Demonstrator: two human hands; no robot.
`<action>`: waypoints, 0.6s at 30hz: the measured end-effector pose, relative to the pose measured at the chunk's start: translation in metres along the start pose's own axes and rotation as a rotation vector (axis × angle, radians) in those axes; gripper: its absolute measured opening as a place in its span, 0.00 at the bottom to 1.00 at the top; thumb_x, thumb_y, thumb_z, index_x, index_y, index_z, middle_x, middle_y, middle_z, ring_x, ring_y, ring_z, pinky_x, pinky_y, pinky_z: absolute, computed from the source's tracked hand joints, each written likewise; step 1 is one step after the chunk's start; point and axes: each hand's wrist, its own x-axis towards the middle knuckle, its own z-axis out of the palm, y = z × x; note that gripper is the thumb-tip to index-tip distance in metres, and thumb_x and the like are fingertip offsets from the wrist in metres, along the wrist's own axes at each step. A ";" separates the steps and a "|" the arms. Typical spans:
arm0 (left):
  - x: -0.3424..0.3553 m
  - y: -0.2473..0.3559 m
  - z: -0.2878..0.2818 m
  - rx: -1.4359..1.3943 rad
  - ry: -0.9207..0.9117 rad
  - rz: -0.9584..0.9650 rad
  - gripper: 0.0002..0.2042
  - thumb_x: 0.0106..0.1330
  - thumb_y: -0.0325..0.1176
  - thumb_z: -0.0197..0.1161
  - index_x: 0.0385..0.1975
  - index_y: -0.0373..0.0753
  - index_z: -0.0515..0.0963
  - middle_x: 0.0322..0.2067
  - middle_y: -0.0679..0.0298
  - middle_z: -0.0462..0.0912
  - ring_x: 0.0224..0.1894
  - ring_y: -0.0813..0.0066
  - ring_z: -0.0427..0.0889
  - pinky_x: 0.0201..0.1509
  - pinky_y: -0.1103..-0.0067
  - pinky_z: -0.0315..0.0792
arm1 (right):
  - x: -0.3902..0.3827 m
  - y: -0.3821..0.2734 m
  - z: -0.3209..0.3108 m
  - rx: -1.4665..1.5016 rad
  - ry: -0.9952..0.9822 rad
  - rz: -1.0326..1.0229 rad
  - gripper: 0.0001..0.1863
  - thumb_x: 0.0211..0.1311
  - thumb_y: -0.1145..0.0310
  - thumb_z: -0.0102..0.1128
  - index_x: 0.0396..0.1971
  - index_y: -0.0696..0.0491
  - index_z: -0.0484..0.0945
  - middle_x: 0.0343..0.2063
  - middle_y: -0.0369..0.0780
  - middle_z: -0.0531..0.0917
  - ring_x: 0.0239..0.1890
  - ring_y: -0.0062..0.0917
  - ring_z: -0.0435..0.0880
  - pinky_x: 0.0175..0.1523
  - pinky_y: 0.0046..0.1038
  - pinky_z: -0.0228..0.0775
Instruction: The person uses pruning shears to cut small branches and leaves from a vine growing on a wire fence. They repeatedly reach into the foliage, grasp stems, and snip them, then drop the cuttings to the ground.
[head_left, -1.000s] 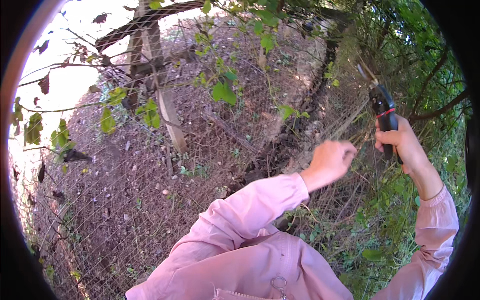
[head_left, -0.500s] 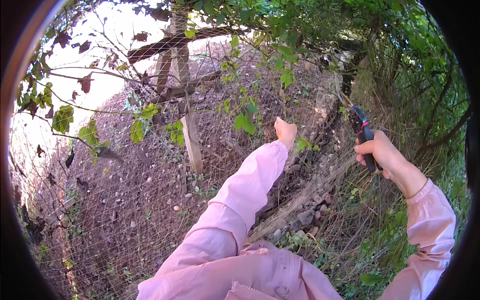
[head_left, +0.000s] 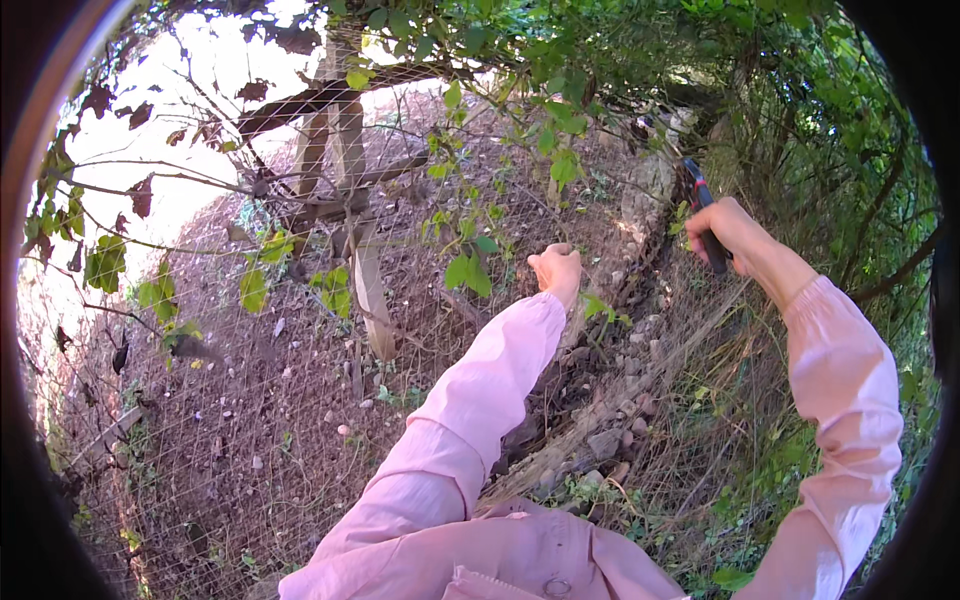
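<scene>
My left hand [head_left: 557, 270] is stretched out ahead with its fingers pinched closed. It seems to grip a thin vine stem, mostly hidden by the fingers; green leaves [head_left: 600, 307] show just below the wrist and a broader leaf [head_left: 466, 272] hangs to its left. To the right, my right hand [head_left: 727, 235] is wrapped around the dark handles of pruning shears [head_left: 700, 188] with red trim. The shears point up and away, and their blades are hard to make out against the dim undergrowth. They are apart from the left hand.
Thin netting [head_left: 250, 400] spans the left side before a stony earth slope. A wooden post [head_left: 370, 290] with crossing branches stands behind it. Stones [head_left: 605, 443] line a strip below my hands. Dense green foliage [head_left: 830, 130] and dry stems crowd the right.
My right hand has moved up and left with the shears, farther forward. The left hand stays closed at nearly the same place, and the view has shifted slightly.
</scene>
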 end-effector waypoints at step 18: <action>-0.084 0.047 -0.076 -0.838 -0.396 0.164 0.03 0.67 0.28 0.53 0.33 0.36 0.69 0.33 0.62 0.76 0.29 0.80 0.76 0.31 0.84 0.72 | 0.247 0.093 0.069 -0.501 0.424 -0.387 0.22 0.40 0.63 0.66 0.36 0.61 0.74 0.32 0.56 0.80 0.38 0.49 0.80 0.43 0.42 0.72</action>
